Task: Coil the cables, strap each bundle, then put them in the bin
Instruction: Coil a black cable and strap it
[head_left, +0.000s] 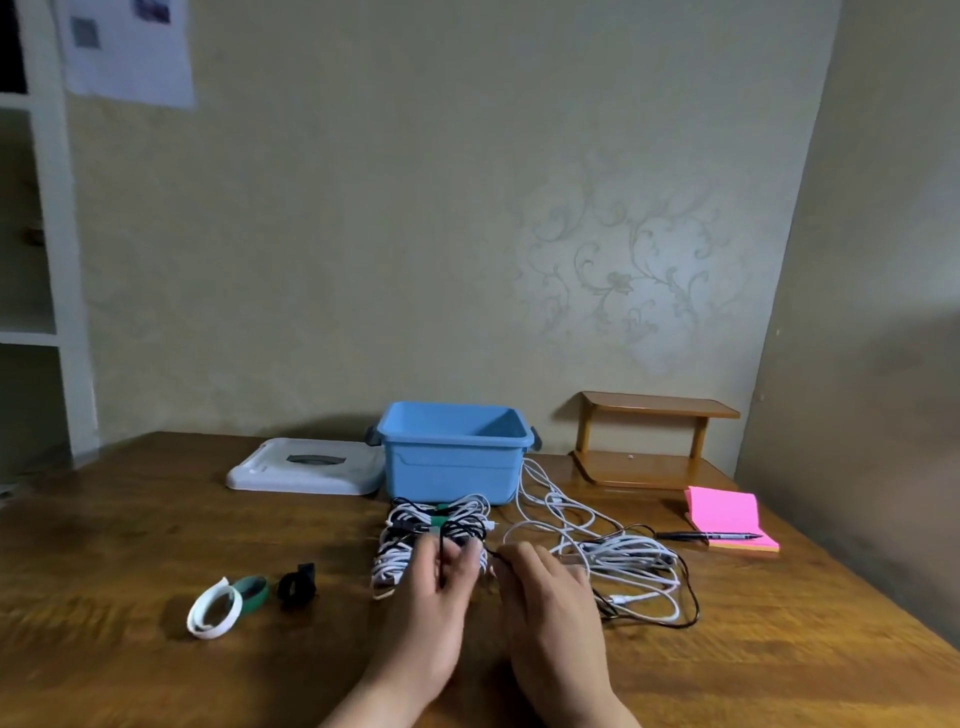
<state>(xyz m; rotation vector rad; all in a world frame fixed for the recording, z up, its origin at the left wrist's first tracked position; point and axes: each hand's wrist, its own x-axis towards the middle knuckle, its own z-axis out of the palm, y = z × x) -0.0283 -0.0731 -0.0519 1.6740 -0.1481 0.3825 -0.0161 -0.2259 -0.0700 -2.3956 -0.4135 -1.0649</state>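
- Snagging, hazard one: the black cable (695, 605) you are coiling trails off to your right through the loose white cables (618, 561). Pull hard and you probably drag or knot that heap.
- Hazard two: the loops you hold sit just against the strapped bundle (436, 522). A loop may catch on it and pull it out of place.
- Hazard three: the black strap (297, 582), green strap (252, 590) and white strap (215, 608) lie to your left, apart from both hands. If you reach for one with a slack grip, the coil may spring open.
- Left hand (441, 582): fingers curled round a few black loops. Blur hides the exact grip.
- Right hand (545, 587): just beside the left hand, fingertips seemingly pinching the black cable where it leaves the loops.
- Black cable, position: one end in your hands, the rest on the table to your right.
- Bin (452, 462): blue and open, behind the strapped bundle and beyond both hands. Its floor is out of sight.
- Lid (306, 467): white, flat on the table, touching the bin's left side.
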